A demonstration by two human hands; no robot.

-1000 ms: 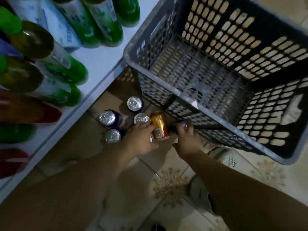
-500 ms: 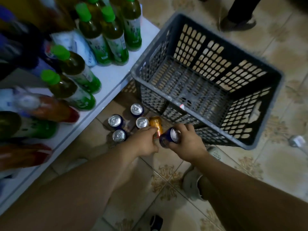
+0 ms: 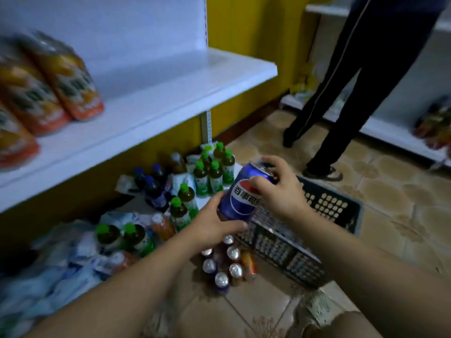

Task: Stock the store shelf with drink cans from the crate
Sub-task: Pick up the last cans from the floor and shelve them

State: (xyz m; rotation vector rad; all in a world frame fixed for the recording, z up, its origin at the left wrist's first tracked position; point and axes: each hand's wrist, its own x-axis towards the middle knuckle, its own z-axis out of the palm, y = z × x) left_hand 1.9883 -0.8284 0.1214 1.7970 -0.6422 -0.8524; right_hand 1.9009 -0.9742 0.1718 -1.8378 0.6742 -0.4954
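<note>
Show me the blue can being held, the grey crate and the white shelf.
blue can (image 3: 240, 201): head view, on its printed logo.
grey crate (image 3: 280, 247): head view, on its perforated side wall.
white shelf (image 3: 161, 91): head view, on its bare top surface.

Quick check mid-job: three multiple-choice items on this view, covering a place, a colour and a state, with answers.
1. Relative to the grey crate, the loose cans stand: A inside it; B outside, beside it; C on its rim.
2. The held Pepsi can is: A red; B blue; C green.
3. The left hand and right hand: A both grip the can; B only the left grips it; C neither grips it.
Answers: 1 B, their tops show on the floor tiles by its wall. 2 B, blue body. 3 A, left wraps its base, right its top.
</note>
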